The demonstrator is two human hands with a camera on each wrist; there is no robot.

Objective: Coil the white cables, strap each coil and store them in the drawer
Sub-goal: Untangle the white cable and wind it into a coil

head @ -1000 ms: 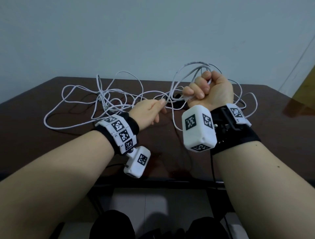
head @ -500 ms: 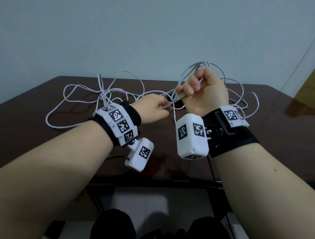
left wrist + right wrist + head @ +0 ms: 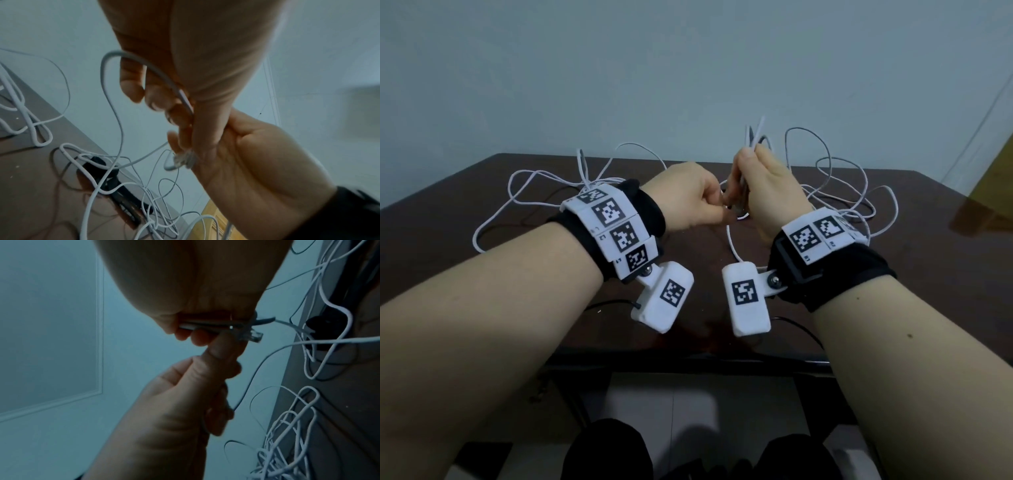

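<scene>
A: How far is the task taken?

B: A few turns of cable (image 3: pixel 751 144) are clamped in the right hand (image 3: pixel 767 192); a strand is pinched by the left hand (image 3: pixel 690 202). Most cable is left loose on the bench (image 3: pixel 448 219). No strap or drawer is seen.

A: And room?

B: Both hands are held above the bench, near its front edge; open space is judged ample.

Two hands (image 3: pixel 690 202), two wrist cameras (image 3: pixel 666 296), one table (image 3: pixel 928 246); tangled cables (image 3: pixel 544 178) uncountable.
</scene>
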